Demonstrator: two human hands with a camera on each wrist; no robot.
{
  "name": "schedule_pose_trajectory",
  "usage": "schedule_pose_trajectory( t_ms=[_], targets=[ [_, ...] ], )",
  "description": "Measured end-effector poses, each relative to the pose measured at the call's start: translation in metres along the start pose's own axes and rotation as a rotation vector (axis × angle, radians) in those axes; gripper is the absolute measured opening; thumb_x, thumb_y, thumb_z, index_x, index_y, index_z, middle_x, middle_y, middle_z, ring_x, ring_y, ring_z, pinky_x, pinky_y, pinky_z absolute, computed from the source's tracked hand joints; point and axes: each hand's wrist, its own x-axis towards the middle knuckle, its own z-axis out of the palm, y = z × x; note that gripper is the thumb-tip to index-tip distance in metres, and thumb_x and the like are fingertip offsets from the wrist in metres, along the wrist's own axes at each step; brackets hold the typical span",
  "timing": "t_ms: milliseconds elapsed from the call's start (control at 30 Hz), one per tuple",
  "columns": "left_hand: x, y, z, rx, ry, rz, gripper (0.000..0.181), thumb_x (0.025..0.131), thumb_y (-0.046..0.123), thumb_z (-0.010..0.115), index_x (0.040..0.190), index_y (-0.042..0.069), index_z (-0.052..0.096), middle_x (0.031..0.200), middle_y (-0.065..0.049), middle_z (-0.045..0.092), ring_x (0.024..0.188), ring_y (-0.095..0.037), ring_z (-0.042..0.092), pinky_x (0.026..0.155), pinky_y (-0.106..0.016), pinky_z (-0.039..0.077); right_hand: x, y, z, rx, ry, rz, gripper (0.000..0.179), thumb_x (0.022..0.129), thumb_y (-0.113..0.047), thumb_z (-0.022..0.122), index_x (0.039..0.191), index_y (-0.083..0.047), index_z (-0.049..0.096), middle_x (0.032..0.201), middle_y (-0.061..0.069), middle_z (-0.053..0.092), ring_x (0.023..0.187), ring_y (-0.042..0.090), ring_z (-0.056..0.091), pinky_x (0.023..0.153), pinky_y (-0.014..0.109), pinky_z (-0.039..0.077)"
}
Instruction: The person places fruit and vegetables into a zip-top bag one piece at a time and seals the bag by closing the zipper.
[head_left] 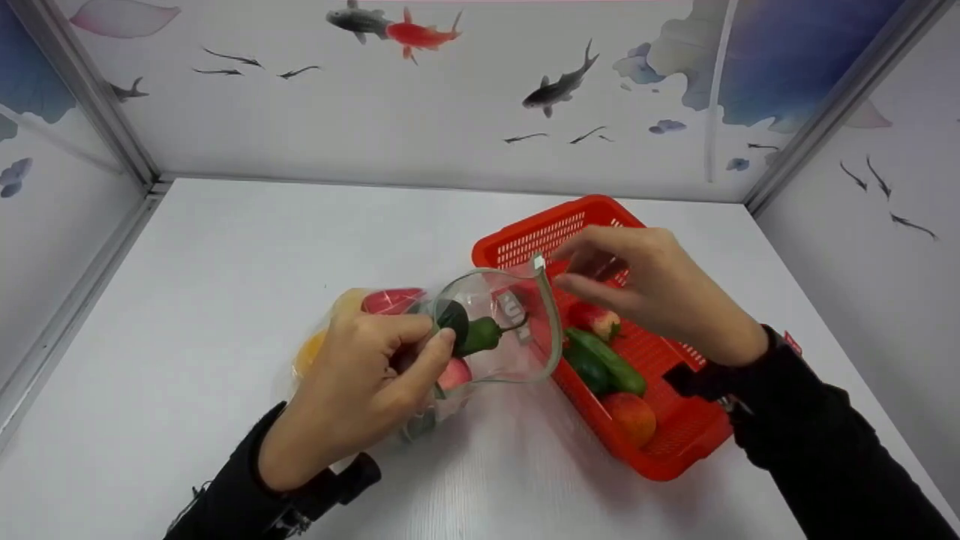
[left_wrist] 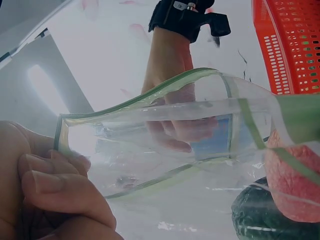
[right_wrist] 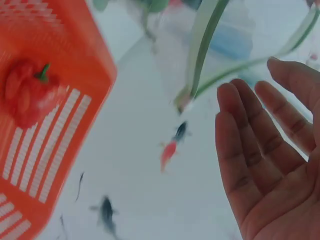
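Note:
A clear zip bag point(head_left: 517, 364) with a green rim lies on its side, its mouth spread toward the basket. My left hand point(head_left: 375, 382) pinches the near side of that rim between thumb and fingers. Inside the bag are a green pepper point(head_left: 480, 336) with its stem toward the mouth, a yellow round fruit point(head_left: 311, 352), and red, pink and dark green pieces partly hidden by the hand. My right hand point(head_left: 652, 289) hovers over the basket beside the bag's far corner. Its fingers, loosely bent, hold nothing, and the right wrist view shows a gap between them and the rim.
A red plastic basket point(head_left: 525, 234) stands slantwise right of the bag. It holds a cucumber point(head_left: 615, 364), an orange-red peach-like fruit point(head_left: 631, 418), a dark green piece and a red pepper point(right_wrist: 35, 92). Printed panels wall in the white table point(head_left: 240, 247).

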Motion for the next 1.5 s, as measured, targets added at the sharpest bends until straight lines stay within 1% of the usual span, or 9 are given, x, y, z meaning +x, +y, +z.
schedule_pose_trajectory(
  t_ms=[100, 200, 367, 500, 600, 733, 967, 1267, 1500],
  targets=[
    [-0.001, 0.000, 0.000, 0.001, 0.002, -0.007, 0.047, 0.104, 0.016, 0.066, 0.060, 0.015, 0.048, 0.056, 0.010, 0.037, 0.052, -0.003, 0.039, 0.050, -0.020, 0.027, 0.000, 0.027, -0.005, -0.027, 0.051, 0.072, 0.032, 0.097, -0.023, 0.082, 0.125, -0.014, 0.072, 0.103, -0.004, 0.076, 0.092, 0.007, 0.072, 0.080, 0.019, 0.058],
    [-0.001, 0.000, 0.000, 0.014, 0.004, -0.019, 0.047, 0.104, 0.017, 0.066, 0.060, 0.016, 0.049, 0.055, 0.011, 0.037, 0.051, -0.004, 0.041, 0.053, -0.022, 0.029, 0.000, 0.057, -0.004, -0.045, 0.053, 0.175, 0.041, 0.099, -0.029, 0.080, 0.133, -0.011, 0.066, 0.112, 0.006, 0.074, 0.100, 0.018, 0.072, 0.086, 0.031, 0.060],
    [-0.002, -0.001, 0.000, 0.054, 0.013, -0.017, 0.048, 0.103, 0.017, 0.067, 0.059, 0.017, 0.048, 0.054, 0.014, 0.036, 0.051, -0.003, 0.042, 0.068, -0.032, 0.036, -0.006, 0.099, 0.003, -0.065, -0.063, 0.338, 0.053, 0.100, -0.030, 0.078, 0.142, -0.005, 0.058, 0.127, 0.022, 0.068, 0.115, 0.037, 0.068, 0.099, 0.057, 0.058],
    [-0.002, -0.002, 0.000, 0.041, 0.013, -0.014, 0.048, 0.103, 0.016, 0.067, 0.059, 0.016, 0.047, 0.054, 0.014, 0.036, 0.051, -0.003, 0.041, 0.061, -0.026, 0.033, -0.011, 0.116, 0.012, -0.065, -0.192, 0.391, 0.057, 0.098, -0.030, 0.080, 0.143, -0.002, 0.058, 0.136, 0.025, 0.066, 0.123, 0.042, 0.065, 0.104, 0.061, 0.055],
    [-0.002, -0.002, 0.000, 0.037, 0.018, 0.001, 0.049, 0.102, 0.015, 0.067, 0.058, 0.015, 0.045, 0.054, 0.013, 0.034, 0.050, -0.002, 0.039, 0.054, -0.023, 0.029, -0.014, 0.123, 0.021, -0.077, -0.276, 0.400, 0.056, 0.096, -0.030, 0.082, 0.140, -0.003, 0.060, 0.132, 0.023, 0.069, 0.120, 0.040, 0.066, 0.101, 0.057, 0.057],
    [-0.001, -0.002, 0.001, 0.050, 0.028, 0.015, 0.050, 0.102, 0.014, 0.068, 0.058, 0.015, 0.044, 0.053, 0.013, 0.033, 0.048, -0.002, 0.038, 0.062, -0.028, 0.032, -0.017, 0.127, 0.032, -0.096, -0.367, 0.406, 0.055, 0.093, -0.032, 0.085, 0.135, -0.003, 0.063, 0.122, 0.020, 0.072, 0.108, 0.035, 0.068, 0.095, 0.052, 0.060],
    [0.000, -0.001, 0.000, 0.022, -0.007, -0.004, 0.048, 0.103, 0.016, 0.066, 0.059, 0.015, 0.048, 0.055, 0.010, 0.038, 0.050, -0.003, 0.042, 0.052, -0.023, 0.031, -0.021, 0.129, 0.042, -0.056, -0.460, 0.413, 0.045, 0.096, -0.027, 0.083, 0.130, -0.004, 0.064, 0.115, 0.016, 0.074, 0.099, 0.026, 0.071, 0.089, 0.046, 0.063],
    [0.001, -0.001, 0.001, 0.054, 0.003, 0.015, 0.048, 0.101, 0.014, 0.068, 0.058, 0.017, 0.047, 0.054, 0.015, 0.036, 0.050, 0.000, 0.043, 0.078, -0.036, 0.041, -0.024, 0.131, 0.047, -0.028, -0.486, 0.459, 0.037, 0.097, -0.019, 0.079, 0.128, -0.007, 0.063, 0.104, 0.010, 0.070, 0.091, 0.023, 0.064, 0.080, 0.036, 0.060],
    [0.001, -0.001, 0.000, 0.053, 0.003, 0.006, 0.048, 0.103, 0.018, 0.067, 0.059, 0.017, 0.048, 0.054, 0.014, 0.038, 0.052, 0.000, 0.045, 0.082, -0.037, 0.038, -0.023, 0.125, 0.031, -0.015, -0.367, 0.419, 0.034, 0.094, -0.013, 0.075, 0.126, -0.008, 0.066, 0.096, 0.008, 0.068, 0.080, 0.019, 0.060, 0.070, 0.029, 0.053]
  ],
)
